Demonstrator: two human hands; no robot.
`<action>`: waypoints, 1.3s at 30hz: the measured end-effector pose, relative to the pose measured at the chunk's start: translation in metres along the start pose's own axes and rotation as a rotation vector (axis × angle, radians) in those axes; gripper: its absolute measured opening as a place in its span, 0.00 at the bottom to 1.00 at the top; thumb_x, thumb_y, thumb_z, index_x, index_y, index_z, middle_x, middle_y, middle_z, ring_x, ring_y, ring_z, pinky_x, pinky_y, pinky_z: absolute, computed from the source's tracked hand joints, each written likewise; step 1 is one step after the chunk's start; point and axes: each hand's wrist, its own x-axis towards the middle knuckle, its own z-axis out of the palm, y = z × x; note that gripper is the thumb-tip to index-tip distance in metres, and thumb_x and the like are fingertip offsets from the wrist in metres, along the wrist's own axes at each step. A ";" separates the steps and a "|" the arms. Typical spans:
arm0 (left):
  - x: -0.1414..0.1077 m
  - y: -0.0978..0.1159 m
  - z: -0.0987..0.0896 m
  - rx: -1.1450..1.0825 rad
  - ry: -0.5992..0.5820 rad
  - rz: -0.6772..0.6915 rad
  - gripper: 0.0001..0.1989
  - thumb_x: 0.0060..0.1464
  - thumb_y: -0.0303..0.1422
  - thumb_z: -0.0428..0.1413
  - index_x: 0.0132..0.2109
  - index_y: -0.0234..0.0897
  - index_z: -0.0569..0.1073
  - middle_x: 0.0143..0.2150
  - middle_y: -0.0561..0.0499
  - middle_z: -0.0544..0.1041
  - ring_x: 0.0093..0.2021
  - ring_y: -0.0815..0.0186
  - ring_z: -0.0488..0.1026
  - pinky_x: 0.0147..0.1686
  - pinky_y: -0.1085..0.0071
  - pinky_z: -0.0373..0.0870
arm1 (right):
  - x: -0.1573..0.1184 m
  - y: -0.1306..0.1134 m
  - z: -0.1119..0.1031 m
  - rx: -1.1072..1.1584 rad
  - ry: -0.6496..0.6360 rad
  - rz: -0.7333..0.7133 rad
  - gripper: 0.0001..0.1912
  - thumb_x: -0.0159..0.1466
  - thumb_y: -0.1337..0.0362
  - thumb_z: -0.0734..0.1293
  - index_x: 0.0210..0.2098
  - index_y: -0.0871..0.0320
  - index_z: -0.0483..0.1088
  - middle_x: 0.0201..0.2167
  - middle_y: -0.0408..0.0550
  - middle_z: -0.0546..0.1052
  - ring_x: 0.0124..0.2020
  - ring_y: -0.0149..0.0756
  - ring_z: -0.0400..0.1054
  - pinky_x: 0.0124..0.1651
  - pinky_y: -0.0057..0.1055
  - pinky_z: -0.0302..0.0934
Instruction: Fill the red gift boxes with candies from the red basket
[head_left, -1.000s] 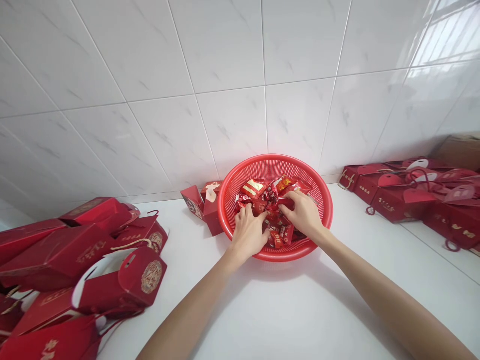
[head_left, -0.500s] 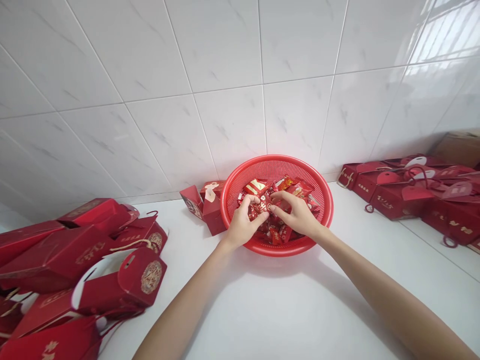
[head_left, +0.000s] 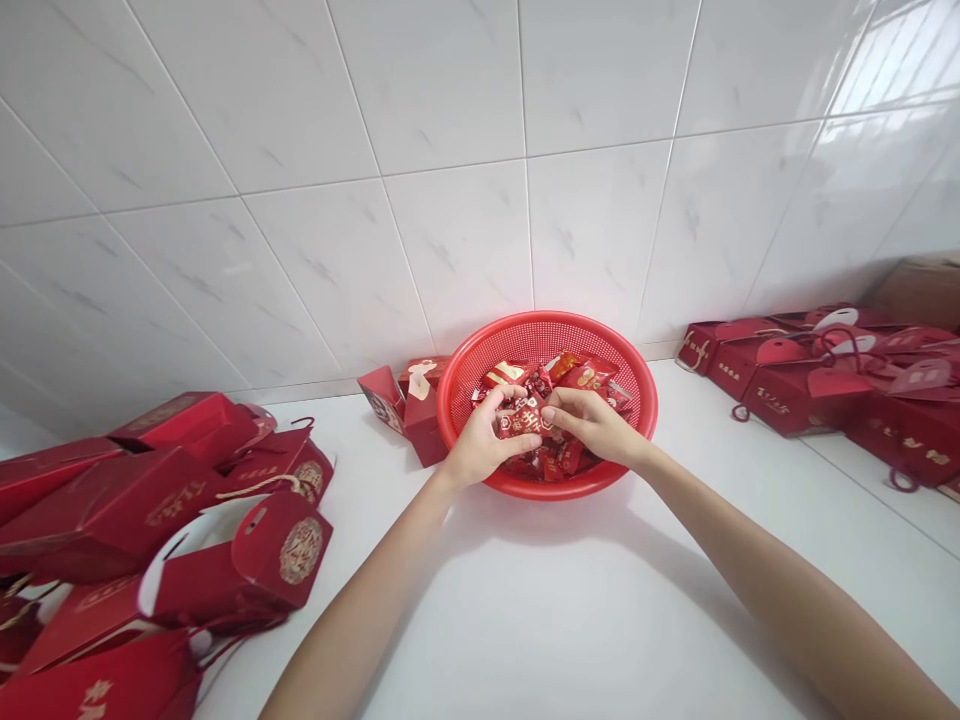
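A red plastic basket (head_left: 555,490) with a perforated wall stands against the tiled wall, holding several wrapped candies (head_left: 589,374) in red and gold. Over its front half, my left hand (head_left: 484,435) pinches a red packet (head_left: 519,420) with pale printed characters between thumb and fingers. My right hand (head_left: 589,420) grips the same packet at its right end, its thumb and forefinger closed on the edge. Part of the candies lies hidden under both hands.
An opened red box (head_left: 424,425) stands close to the basket's left side. Several red gift boxes (head_left: 232,560) with cord handles are piled at the left. More red boxes (head_left: 795,390) stand in a row at the right along the wall. The white tabletop (head_left: 570,600) lies in front.
The red packet has turned and its printed face shows more fully between my hands. Both hands have shifted slightly, and the basket appears moved a little to the left.
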 end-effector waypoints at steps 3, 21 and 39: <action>0.000 0.003 0.000 -0.033 -0.014 -0.050 0.30 0.43 0.33 0.69 0.51 0.37 0.65 0.35 0.55 0.76 0.33 0.67 0.76 0.36 0.70 0.75 | -0.002 0.001 0.001 0.064 -0.016 0.041 0.23 0.63 0.43 0.66 0.27 0.56 0.62 0.23 0.40 0.68 0.26 0.32 0.64 0.32 0.30 0.60; -0.005 0.000 -0.003 -0.069 -0.077 -0.115 0.38 0.44 0.32 0.70 0.62 0.36 0.68 0.33 0.53 0.80 0.32 0.64 0.78 0.39 0.66 0.76 | -0.010 0.000 0.004 0.194 -0.006 0.167 0.24 0.60 0.42 0.69 0.28 0.55 0.63 0.24 0.39 0.71 0.27 0.32 0.67 0.35 0.32 0.66; -0.001 -0.006 0.003 -0.294 0.061 -0.170 0.23 0.50 0.50 0.65 0.43 0.34 0.81 0.44 0.44 0.83 0.48 0.54 0.78 0.52 0.57 0.73 | -0.009 -0.006 -0.002 0.218 0.066 0.108 0.23 0.60 0.41 0.68 0.28 0.54 0.63 0.24 0.40 0.73 0.26 0.33 0.68 0.35 0.33 0.66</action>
